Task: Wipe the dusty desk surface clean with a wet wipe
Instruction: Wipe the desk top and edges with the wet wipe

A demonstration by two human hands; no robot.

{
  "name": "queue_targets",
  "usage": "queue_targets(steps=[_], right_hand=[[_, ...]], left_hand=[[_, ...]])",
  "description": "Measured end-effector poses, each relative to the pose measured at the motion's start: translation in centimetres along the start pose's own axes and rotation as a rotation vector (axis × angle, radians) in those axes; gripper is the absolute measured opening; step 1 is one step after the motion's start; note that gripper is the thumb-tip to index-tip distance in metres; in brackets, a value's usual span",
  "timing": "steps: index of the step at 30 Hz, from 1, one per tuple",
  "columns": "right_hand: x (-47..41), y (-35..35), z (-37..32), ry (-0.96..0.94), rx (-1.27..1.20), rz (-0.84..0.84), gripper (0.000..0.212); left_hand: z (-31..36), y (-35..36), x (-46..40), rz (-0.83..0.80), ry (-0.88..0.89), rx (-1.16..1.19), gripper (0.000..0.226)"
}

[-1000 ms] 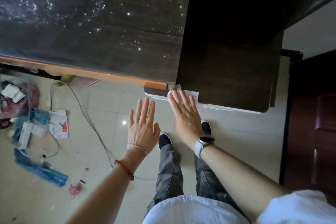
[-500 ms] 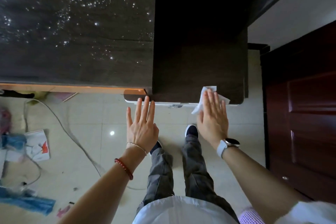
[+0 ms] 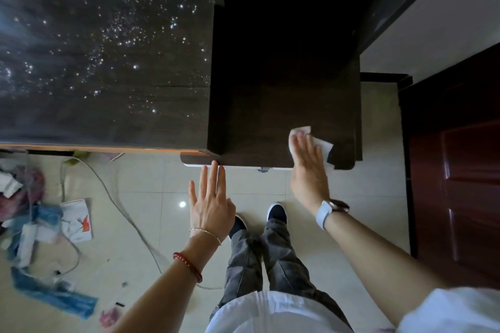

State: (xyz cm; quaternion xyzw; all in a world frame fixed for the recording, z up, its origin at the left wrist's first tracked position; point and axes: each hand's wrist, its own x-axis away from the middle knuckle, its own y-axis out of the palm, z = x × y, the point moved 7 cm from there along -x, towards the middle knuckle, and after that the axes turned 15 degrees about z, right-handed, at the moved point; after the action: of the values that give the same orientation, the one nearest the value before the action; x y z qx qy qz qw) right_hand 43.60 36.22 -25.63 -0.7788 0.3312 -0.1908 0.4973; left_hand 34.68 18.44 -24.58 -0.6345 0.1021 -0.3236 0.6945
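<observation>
Wipe (image 3: 311, 140) flat under right hand (image 3: 308, 173) on desk (image 3: 284, 89); no writing legible.

Likely home (desk (image 3: 284, 89), door (image 3: 460, 170))

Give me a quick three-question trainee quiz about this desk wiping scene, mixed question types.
1. True or false: the right hand presses the wet wipe flat on the dark desk.
2. Which does the left hand hold? A) a wipe B) nothing C) a cable
3. Fill in: the wipe lies near the desk's front ____ corner.

Key: 1 true; 2 B; 3 right.
</observation>
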Motion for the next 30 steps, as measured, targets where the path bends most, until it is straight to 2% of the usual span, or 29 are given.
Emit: queue_targets(steps=[2, 9, 17, 19, 22, 24, 26, 30], right_hand=[[1.9, 1.7, -3.1, -0.124, -0.05, -0.021, 0.071], [4.2, 5.0, -11.5, -0.167, -0.06, -0.044, 0.065], [5.3, 9.0, -21.1, 0.14, 0.021, -0.012, 0.067], [5.3, 10.1, -24.2, 0.138, -0.043, -0.076, 0.065], [5.4, 11.5, -27.5, 0.217, -0.294, -0.312, 0.058], [4.9, 9.8, -28.8, 0.246, -0.434, -0.275, 0.048], [4.1, 6.7, -29.9, 0.222, -0.538, -0.216, 0.047], [1.9, -1.4, -30.1, 0.202, -0.559, -0.034, 0.038]], left_hand=[[-1.1, -0.2, 0.4, 0.009, -0.058, 0.043, 0.067], [-7.4, -0.2, 2.6, 0.089, -0.255, 0.206, 0.066], [-15.3, -2.9, 3.3, 0.157, -0.142, 0.255, 0.062], [-17.8, -4.4, 3.2, 0.195, -0.109, 0.249, 0.059], [-20.9, -7.8, 2.8, 0.283, -0.064, 0.234, 0.056], [-22.3, -10.8, 2.6, 0.355, -0.024, 0.253, 0.052], [-22.7, -13.9, 2.1, 0.434, 0.025, 0.27, 0.049], [-21.0, -19.0, 0.1, 0.542, 0.139, 0.264, 0.045]])
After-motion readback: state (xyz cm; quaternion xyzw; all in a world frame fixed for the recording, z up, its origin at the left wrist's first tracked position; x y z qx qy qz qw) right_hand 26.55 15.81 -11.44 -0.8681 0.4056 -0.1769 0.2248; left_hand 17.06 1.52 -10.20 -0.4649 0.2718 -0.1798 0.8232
